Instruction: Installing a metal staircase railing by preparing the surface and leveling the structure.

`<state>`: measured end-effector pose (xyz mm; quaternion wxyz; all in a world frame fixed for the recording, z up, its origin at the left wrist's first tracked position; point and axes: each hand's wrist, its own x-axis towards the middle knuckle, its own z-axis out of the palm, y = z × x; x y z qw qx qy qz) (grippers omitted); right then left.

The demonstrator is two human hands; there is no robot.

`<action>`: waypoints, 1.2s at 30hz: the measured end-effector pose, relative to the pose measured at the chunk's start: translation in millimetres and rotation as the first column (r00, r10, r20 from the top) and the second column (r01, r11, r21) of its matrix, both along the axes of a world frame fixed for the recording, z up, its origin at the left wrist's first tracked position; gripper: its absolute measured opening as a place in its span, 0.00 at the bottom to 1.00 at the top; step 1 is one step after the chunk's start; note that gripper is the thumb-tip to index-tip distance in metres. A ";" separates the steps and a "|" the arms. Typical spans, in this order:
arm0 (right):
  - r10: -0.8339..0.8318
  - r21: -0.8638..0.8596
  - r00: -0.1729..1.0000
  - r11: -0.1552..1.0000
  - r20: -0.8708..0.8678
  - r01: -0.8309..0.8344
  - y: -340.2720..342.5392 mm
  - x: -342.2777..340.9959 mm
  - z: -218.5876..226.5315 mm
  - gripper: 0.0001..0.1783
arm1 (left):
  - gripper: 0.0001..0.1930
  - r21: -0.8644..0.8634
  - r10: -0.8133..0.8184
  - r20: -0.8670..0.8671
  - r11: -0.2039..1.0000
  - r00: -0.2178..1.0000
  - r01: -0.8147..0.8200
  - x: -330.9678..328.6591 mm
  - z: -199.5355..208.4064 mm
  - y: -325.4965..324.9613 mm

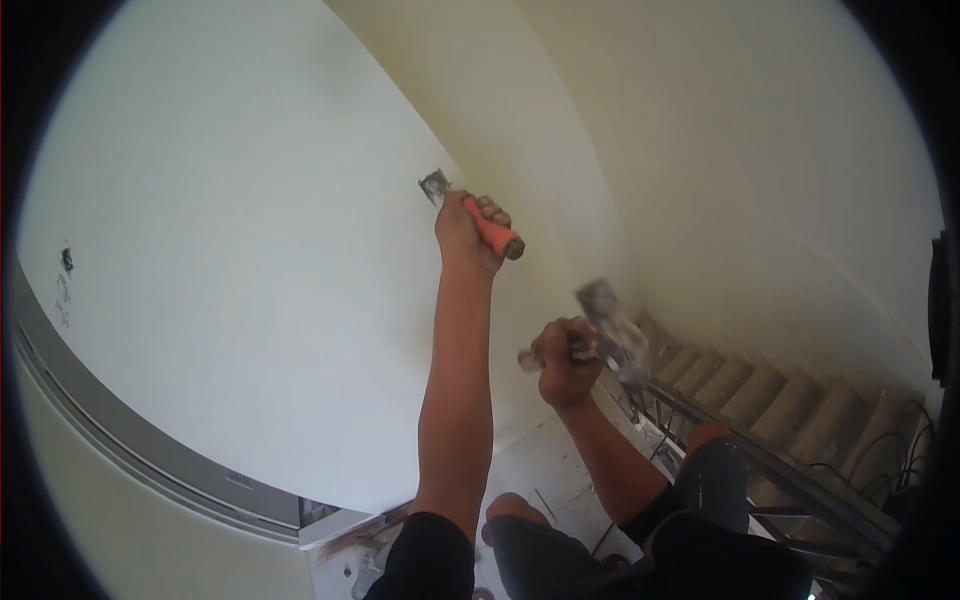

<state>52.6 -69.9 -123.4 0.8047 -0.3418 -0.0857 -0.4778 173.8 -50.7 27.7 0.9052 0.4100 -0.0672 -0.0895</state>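
Against the white wall (230,250), above a staircase (780,390), both hands grip tools: left (466,232) a putty knife (470,215), right (562,362) a trowel (612,330).

Small putty knife (438,187) with an orange handle, blade grey and smeared, tipped up-left and pressed flat to the white wall. Wider metal scraper (612,335), blade caked with grey filler, slanting down-right in mid-air, clear of the wall.

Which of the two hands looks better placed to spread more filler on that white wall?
Probably the left hand: its orange-handled putty knife has the blade right at the wall. The right hand hangs lower, away from the wall, holding a wide smeared blade.
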 end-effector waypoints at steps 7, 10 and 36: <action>-0.033 -0.285 0.992 0.959 -0.123 -0.003 -6.1 18.1 -8.4 0.13 | 0.05 -0.022 -0.070 0.013 0.997 0.997 0.070 5.3 6.6 0.6; -0.193 -0.353 0.976 0.924 -0.105 0.145 -10.5 27.2 -15.6 0.13 | 0.06 -0.059 -0.063 -0.024 0.996 0.998 0.061 0.5 6.8 -2.2; 0.042 -0.245 0.929 0.959 -0.368 -0.141 -58.4 -65.8 27.4 0.18 | 0.06 -0.279 -0.076 -0.004 0.958 0.997 0.072 -15.1 16.4 -10.5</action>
